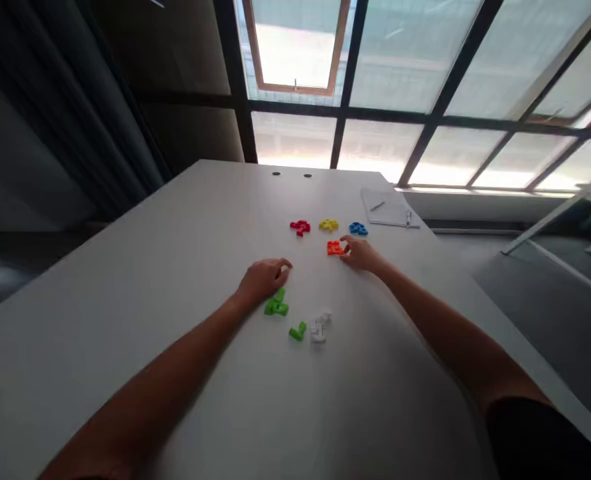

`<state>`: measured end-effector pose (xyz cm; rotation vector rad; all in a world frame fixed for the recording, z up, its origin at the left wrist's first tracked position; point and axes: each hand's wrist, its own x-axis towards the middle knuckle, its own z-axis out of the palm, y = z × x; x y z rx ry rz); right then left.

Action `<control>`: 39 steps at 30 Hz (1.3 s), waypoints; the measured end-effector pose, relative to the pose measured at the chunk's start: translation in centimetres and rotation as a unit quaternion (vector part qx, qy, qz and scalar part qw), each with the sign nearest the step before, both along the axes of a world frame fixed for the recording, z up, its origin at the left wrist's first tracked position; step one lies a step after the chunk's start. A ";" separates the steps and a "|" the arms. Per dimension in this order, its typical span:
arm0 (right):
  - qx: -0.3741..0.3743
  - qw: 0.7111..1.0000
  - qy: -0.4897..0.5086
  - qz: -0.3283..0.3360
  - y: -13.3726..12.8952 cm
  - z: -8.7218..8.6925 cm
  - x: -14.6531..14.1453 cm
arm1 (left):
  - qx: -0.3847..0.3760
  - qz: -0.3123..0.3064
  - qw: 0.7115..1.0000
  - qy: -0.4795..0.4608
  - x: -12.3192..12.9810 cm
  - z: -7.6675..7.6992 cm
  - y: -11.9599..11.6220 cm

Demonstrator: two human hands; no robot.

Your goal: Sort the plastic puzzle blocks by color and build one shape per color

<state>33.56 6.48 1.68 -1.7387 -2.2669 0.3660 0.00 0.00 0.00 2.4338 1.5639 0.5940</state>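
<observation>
From the wearer, a wall of windows (400, 63) stretches from 12 to 2 o'clock and a dark curtain (75, 100) hangs at 10. The white table (190, 220) spreads toward 12, with a paper pad (390, 212) at 1. The left hand (263, 277) rests on it between 11 and 12, released, fingers loosely curled. The right hand (359, 255), between 12 and 1, has thumb and forefinger at the 3 o'clock edge of an orange cluster (334, 248); whether they grasp or merely touch it, I cannot tell. Around that orange cluster, a green cluster (276, 306) lies at 8, near the left hand, a white cluster (318, 331) between 6 and 7, a red cluster (300, 227) at 10, a blue cluster (358, 229) at 2, a yellow cluster (328, 225) at 12, and a small green piece (297, 332) at 7.
</observation>
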 end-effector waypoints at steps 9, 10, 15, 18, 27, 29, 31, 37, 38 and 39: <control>-0.003 0.999 0.005 0.039 0.7 0.5 0.5 | 0.009 -0.014 1.000 0.011 0.0 0.0 0.0; -0.002 0.999 -0.005 0.049 0.8 0.6 0.5 | 0.010 -0.016 1.000 0.011 -0.1 0.1 -0.1; -0.029 0.994 -0.062 0.082 1.8 1.3 -0.4 | 0.009 -0.014 1.000 0.012 0.0 0.2 -0.2; -0.040 0.991 -0.083 0.094 2.4 1.7 -1.0 | 0.009 -0.013 1.000 0.014 0.1 0.3 -0.2; -0.030 0.988 -0.101 0.115 3.1 2.0 -1.1 | 0.015 -0.018 1.000 0.016 0.4 0.1 -0.3; -0.026 0.987 -0.104 0.116 3.1 2.0 -1.1 | 0.017 -0.019 1.000 0.014 0.4 0.1 -0.3; -0.022 0.987 -0.104 0.122 3.2 2.0 -1.1 | 0.018 -0.018 1.000 0.014 0.4 0.1 -0.3; -0.030 0.990 -0.080 0.111 2.6 2.0 -0.4 | 0.015 -0.015 1.000 0.018 0.3 0.3 -0.2; -0.032 0.991 -0.077 0.106 2.4 1.9 -0.2 | 0.014 -0.014 1.000 0.018 0.3 0.3 -0.2; -0.031 0.991 -0.077 0.105 2.2 1.8 0.0 | 0.014 -0.013 1.000 0.019 0.3 0.3 -0.2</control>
